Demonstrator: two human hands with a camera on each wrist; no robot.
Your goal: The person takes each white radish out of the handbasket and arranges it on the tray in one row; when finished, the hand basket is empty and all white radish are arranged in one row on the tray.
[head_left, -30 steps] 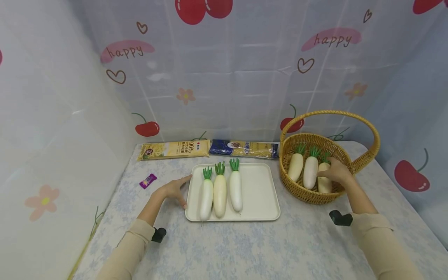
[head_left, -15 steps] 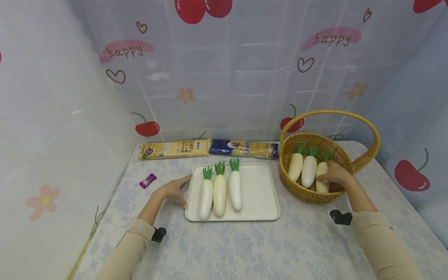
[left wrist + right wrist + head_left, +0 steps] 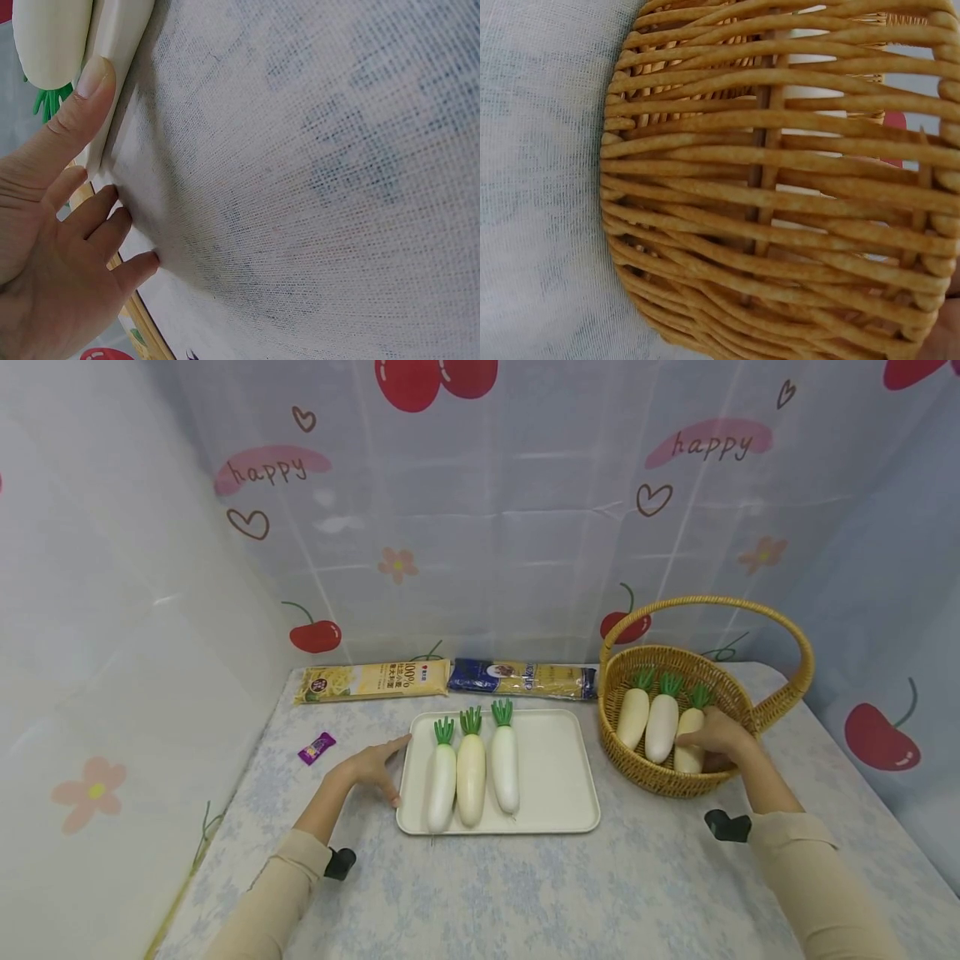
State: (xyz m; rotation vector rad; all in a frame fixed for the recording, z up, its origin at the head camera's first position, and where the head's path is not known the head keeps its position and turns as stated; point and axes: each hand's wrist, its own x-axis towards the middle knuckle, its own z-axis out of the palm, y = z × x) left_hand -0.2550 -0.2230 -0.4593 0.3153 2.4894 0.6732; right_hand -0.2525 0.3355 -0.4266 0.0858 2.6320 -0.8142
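In the head view, my right hand (image 3: 722,735) reaches into a wicker basket (image 3: 637,770) and grips the rightmost white radish (image 3: 687,756), its thumb on the near side; the other fingers are hidden. Two more radishes, a cream one (image 3: 633,718) and a white one (image 3: 662,731), lie beside it. My left hand (image 3: 367,768), fingers spread, touches the left edge of a white tray (image 3: 555,768). Three green-topped radishes (image 3: 471,777) lie side by side on that tray. The left wrist view shows the left thumb (image 3: 94,82) against the tray rim. Only basket weave (image 3: 780,165) fills most of the right wrist view.
Two noodle packets, one yellow (image 3: 375,681) and one blue-and-gold (image 3: 521,679), lie along the table's back edge. A small purple wrapped candy (image 3: 317,748) is left of the tray. The basket's tall handle (image 3: 705,601) arches over it.
In the basket, the right-hand radish has shifted slightly left under my right hand, and the middle one has moved a little left too. My left hand and the tray have stayed put.
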